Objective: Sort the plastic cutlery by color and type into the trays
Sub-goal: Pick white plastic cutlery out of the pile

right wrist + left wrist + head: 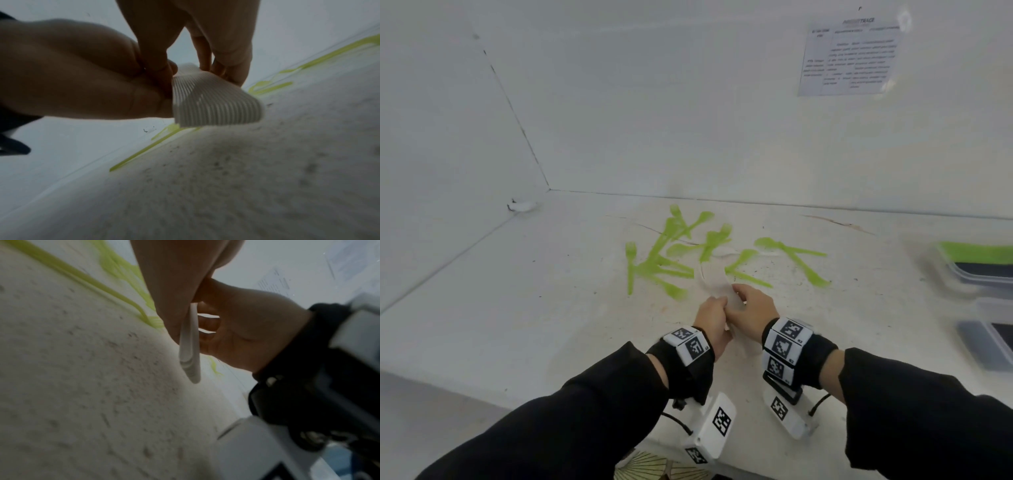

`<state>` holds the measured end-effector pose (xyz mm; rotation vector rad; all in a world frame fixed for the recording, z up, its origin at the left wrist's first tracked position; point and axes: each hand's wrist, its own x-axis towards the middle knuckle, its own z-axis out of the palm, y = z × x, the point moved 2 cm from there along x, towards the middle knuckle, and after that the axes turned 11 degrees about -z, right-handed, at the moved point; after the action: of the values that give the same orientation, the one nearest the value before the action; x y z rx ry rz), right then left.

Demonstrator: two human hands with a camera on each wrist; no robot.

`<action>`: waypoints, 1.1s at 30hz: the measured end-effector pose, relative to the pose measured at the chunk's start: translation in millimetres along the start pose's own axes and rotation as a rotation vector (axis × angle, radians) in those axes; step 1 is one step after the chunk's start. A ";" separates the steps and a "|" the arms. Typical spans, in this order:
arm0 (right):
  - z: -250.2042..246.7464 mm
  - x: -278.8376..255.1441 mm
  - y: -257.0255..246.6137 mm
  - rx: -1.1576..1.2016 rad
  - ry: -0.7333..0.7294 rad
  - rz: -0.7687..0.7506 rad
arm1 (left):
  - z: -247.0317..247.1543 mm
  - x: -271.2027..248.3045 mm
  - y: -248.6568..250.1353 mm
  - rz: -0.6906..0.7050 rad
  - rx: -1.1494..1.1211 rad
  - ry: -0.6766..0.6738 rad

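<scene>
Both hands hold one stack of several white plastic cutlery pieces (717, 284) just above the table. My left hand (714, 317) grips the near end of the stack; my right hand (748, 308) pinches it from the right. The handle ends of the white stack (216, 104) fan out in the right wrist view. Seen edge-on in the left wrist view, the white stack (190, 347) hangs below the fingers. Green plastic forks and spoons (671, 260) lie scattered on the table beyond the hands. More green pieces (791, 253) lie to the right.
At the right edge stands a clear tray holding green cutlery (976, 253), with another clear tray (986, 342) nearer to me. White walls close the table at the back and left. A printed sheet (849, 58) hangs on the back wall.
</scene>
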<state>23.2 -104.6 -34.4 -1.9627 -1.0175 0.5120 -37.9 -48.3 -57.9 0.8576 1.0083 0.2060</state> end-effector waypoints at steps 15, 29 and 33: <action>-85.5 -47.0 48.0 0.025 0.131 0.135 | 86.4 -16.4 -30.9 0.007 0.210 -0.233; -277.3 -91.1 98.9 0.549 0.317 0.127 | 268.2 -42.9 -44.6 0.562 0.863 -0.390; -338.5 -97.4 115.1 0.355 0.382 0.119 | 317.9 -54.8 -53.3 0.745 1.117 -0.393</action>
<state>244.4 -387.4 57.4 -1.7186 -0.5316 0.3354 177.5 -282.1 18.7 2.1892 0.3187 0.0735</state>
